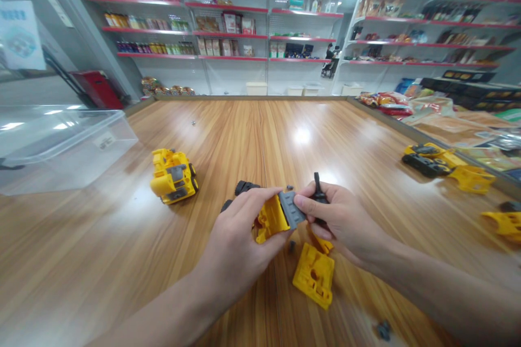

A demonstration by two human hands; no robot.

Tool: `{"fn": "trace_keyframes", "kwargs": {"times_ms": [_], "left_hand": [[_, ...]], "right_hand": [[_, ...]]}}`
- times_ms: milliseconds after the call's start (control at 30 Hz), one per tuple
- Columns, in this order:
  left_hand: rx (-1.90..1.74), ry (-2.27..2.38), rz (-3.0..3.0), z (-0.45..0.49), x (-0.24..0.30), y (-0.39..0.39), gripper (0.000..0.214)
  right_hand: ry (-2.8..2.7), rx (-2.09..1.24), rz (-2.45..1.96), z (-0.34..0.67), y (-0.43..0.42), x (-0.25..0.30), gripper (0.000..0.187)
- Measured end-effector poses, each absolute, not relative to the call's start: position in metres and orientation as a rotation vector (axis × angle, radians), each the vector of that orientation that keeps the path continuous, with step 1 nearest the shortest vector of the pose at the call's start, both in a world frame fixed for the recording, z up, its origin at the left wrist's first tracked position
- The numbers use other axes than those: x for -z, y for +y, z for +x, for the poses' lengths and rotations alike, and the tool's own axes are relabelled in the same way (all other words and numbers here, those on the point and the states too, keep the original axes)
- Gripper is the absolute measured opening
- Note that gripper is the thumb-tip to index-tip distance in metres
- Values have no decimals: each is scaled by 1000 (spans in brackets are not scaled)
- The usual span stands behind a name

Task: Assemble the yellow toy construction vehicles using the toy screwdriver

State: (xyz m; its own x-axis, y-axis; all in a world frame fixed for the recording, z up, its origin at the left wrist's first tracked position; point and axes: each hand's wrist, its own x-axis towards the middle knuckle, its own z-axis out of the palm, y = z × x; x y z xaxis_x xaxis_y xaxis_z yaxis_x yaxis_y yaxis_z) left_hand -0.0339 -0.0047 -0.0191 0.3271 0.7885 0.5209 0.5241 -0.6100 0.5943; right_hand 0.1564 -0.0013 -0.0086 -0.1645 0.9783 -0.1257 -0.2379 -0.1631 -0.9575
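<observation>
My left hand (238,238) is closed round a yellow toy-truck body part (271,219), held just above the wooden table (260,135). My right hand (340,219) pinches a grey ribbed plate (292,209) against that yellow part, and a black tool (318,190) sticks up between its fingers. A flat yellow toy panel (314,275) lies on the table right below the hands. Black wheel pieces (244,188) rest just beyond my left hand.
A yellow toy-truck cab (173,176) sits at mid-left. A clear plastic bin (57,143) stands at the far left. More yellow and black toy parts (443,165) lie at the right, with a small grey piece (383,329) near the front edge. Store shelves (228,27) line the back.
</observation>
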Motion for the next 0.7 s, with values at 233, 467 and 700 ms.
{"fn": "trace_keyframes", "kwargs": {"times_ms": [233, 467, 700], "left_hand": [[-1135, 1213, 2230, -33, 18, -5, 39], [-1140, 1247, 2198, -33, 17, -5, 39], [-1172, 1248, 2131, -33, 18, -3, 38]], "right_hand": [[-1078, -1617, -1056, 156, -2, 10, 28], [-1011, -1640, -1018, 156, -3, 11, 29], [-987, -1639, -972, 153, -6, 11, 27]]}}
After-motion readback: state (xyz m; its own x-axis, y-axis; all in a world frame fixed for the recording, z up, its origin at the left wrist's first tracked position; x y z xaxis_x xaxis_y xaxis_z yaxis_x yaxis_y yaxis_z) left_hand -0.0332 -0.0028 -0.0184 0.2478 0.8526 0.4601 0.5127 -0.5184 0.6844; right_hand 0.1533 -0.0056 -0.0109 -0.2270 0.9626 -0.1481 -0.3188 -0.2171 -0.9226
